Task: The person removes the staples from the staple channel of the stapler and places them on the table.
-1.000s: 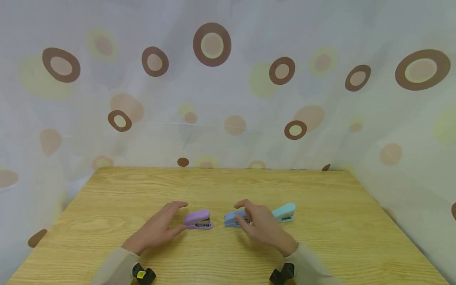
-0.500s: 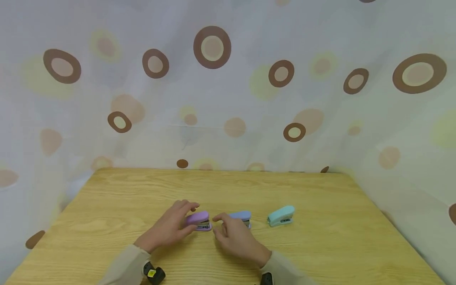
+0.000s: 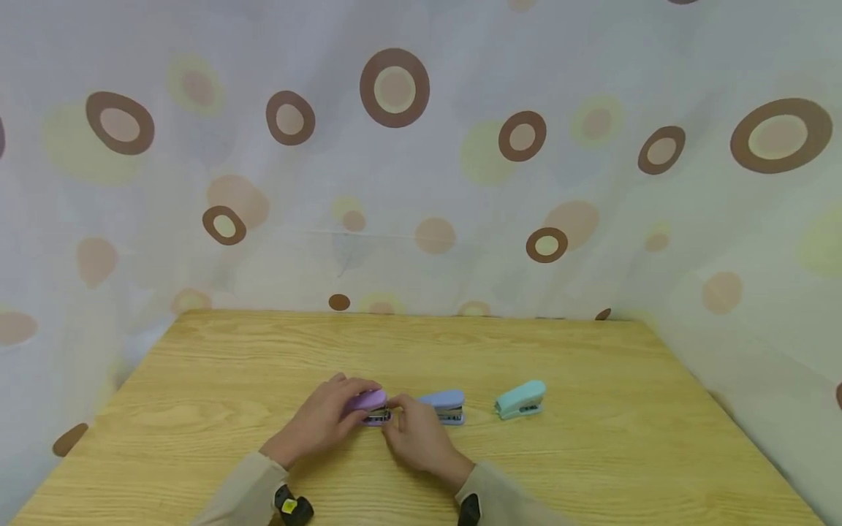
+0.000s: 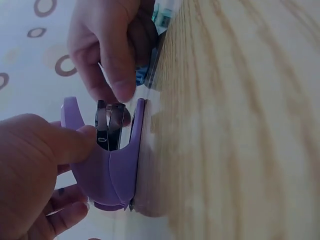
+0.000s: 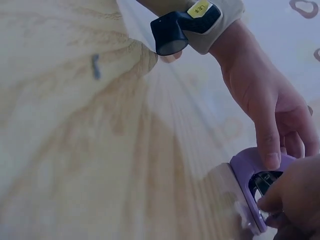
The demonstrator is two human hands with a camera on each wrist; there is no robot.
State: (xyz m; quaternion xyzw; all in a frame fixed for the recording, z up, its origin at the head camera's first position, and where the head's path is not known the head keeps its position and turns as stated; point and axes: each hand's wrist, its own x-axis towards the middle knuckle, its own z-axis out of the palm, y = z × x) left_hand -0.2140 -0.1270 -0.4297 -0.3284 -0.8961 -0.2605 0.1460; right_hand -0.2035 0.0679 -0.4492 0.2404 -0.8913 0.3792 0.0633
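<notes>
A purple stapler (image 3: pixel 368 401) stands on the wooden table, its metal magazine (image 4: pixel 110 127) showing between the raised top and the base. My left hand (image 3: pixel 322 420) grips its body from the left, thumb on the near side and fingers over the far side. At the stapler's front end, my right hand (image 3: pixel 419 438) pinches at the tip of the magazine with thumb and forefinger; the exact contact is partly hidden by the fingers. Just behind the right hand sits a blue stapler (image 3: pixel 446 402), partly covered by it.
To the right, a mint-green stapler (image 3: pixel 520 399) lies at a slant on the wooden table (image 3: pixel 592 453). A white curtain with brown and beige circles (image 3: pixel 421 183) hangs behind the table and along its sides. Each wrist wears a black camera (image 3: pixel 293 505).
My left hand has moved right and taken hold of the purple stapler. The right hand has moved left, past the blue stapler, to the purple stapler's front, uncovering the mint-green one.
</notes>
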